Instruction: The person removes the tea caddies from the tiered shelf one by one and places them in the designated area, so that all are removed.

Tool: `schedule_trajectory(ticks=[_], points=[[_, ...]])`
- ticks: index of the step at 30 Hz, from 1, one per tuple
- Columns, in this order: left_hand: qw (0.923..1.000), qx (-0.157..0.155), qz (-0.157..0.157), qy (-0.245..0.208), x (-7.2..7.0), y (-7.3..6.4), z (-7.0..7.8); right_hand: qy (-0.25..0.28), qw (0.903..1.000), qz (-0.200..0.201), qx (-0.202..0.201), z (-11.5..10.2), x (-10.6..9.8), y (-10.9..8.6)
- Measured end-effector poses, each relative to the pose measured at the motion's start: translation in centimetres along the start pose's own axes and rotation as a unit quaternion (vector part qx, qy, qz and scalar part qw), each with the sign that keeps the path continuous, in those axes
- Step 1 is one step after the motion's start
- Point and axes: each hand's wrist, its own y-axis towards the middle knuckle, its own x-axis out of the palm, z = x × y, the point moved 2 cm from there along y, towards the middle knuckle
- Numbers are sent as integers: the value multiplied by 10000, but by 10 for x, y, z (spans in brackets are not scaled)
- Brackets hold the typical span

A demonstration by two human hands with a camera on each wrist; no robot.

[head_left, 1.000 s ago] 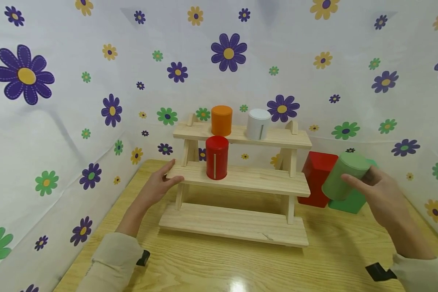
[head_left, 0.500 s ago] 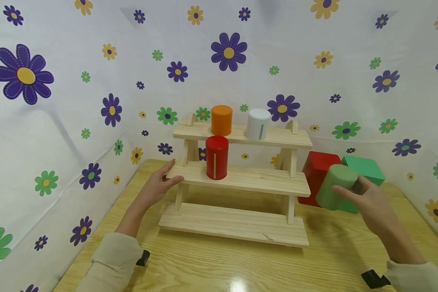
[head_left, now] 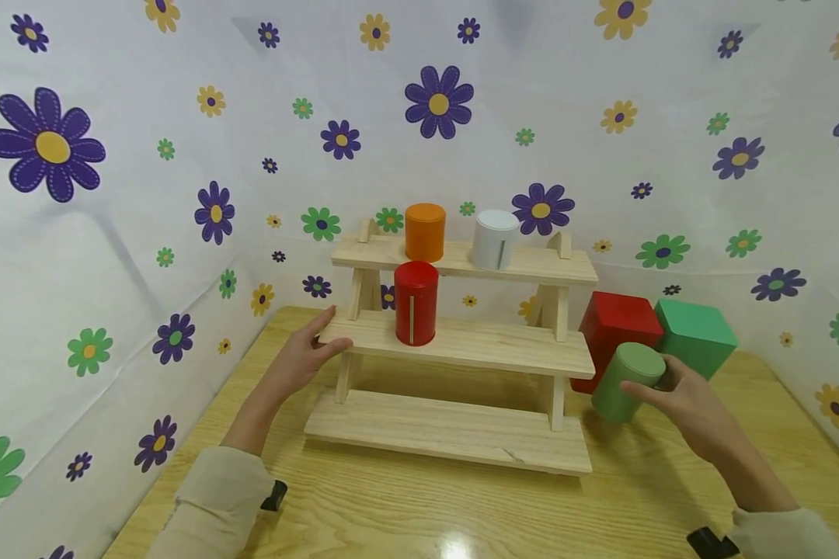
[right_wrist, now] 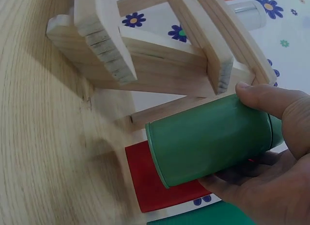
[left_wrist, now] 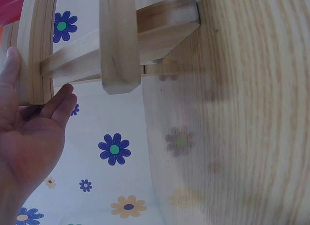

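A green cylindrical tin [head_left: 627, 386] is in my right hand [head_left: 692, 410], right of the wooden shelf stand. Thumb on one side and fingers on the other, the hand holds it near its lid, slightly tilted; the right wrist view shows its base [right_wrist: 157, 157] off the table. My left hand [head_left: 306, 355] grips the left end of the middle board on the three-tier wooden stand [head_left: 454, 427]. In the left wrist view its thumb lies on one face of the board [left_wrist: 36, 55], its fingers against the other. A red tin [head_left: 416, 304] stands on that board.
On the top tier are an orange tin [head_left: 424, 233] and a white tin [head_left: 495, 241]. Behind the green tin, a red box [head_left: 618, 322] and a green box [head_left: 699, 334] stand on the wood-grain table [head_left: 391, 512]. Flower-printed cloth [head_left: 308, 78] encloses the back and sides.
My right hand has brought the green tin down, left and nearer to me, away from in front of the green box. The left hand keeps its grip on the stand.
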Motion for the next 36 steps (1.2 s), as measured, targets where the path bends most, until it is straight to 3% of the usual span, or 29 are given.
schedule_trajectory(ticks=[10,36], points=[[10000,25,-2,30,0,1,-3,127,9994,-204,245,19,10,4],[10000,-6,14,-50,0,1,-4,191,9990,-383,129,38,20,5]])
